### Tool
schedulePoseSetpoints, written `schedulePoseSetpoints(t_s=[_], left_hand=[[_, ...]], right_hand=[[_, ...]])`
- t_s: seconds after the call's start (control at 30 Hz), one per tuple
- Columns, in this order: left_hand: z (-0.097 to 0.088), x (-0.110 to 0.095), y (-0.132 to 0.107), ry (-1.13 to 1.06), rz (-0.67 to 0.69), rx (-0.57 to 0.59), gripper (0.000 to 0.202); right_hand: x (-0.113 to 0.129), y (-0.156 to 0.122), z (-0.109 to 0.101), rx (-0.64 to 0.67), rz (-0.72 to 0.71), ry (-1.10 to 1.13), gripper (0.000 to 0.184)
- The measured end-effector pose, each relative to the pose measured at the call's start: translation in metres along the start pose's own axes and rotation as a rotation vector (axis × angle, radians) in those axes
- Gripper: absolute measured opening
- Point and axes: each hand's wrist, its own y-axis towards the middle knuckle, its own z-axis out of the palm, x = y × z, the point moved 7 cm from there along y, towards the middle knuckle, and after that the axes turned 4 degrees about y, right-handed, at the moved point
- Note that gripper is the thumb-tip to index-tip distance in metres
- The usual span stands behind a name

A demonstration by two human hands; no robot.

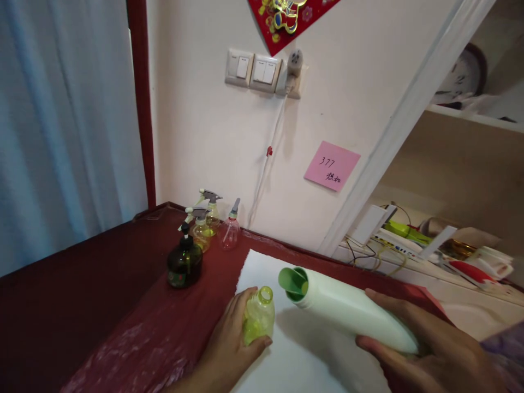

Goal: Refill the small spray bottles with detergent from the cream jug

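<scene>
My left hand (233, 338) is wrapped round a small yellow-green see-through bottle (260, 316) with no top on its neck. The bottle stands nearly upright, leaning a little. In my right hand (434, 349) is a large pale green bottle (347, 311), tipped almost level. Its green flip cap (291, 281) hangs open and points left, just above and to the right of the small bottle's mouth, apart from it. No liquid stream shows between them. Beneath both lies a white sheet of paper (295, 376).
A dark pump bottle (185, 265) stands left on the dark red table (135, 284). Behind it are two yellowish spray bottles (201, 232) and a clear pinkish spray bottle (230, 233). A white cord (262, 174) runs down the wall. Shelves with clutter (434, 245) are at right.
</scene>
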Motion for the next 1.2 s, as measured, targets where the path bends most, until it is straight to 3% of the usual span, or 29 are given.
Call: schedulePoseSetpoints(t_s=[0.17, 0.4, 1.2], left_hand=[[0.001, -0.002, 0.000, 0.007, 0.006, 0.003, 0.076], [0.002, 0.000, 0.000, 0.001, 0.008, 0.005, 0.076], [0.002, -0.004, -0.001, 0.002, 0.028, 0.013, 0.075]], right_hand=[[0.022, 0.004, -0.003, 0.018, -0.200, -0.101, 0.050], [0.034, 0.006, -0.005, 0.009, -0.246, -0.167, 0.047], [0.035, -0.001, 0.006, 0.025, -0.424, -0.441, 0.047]])
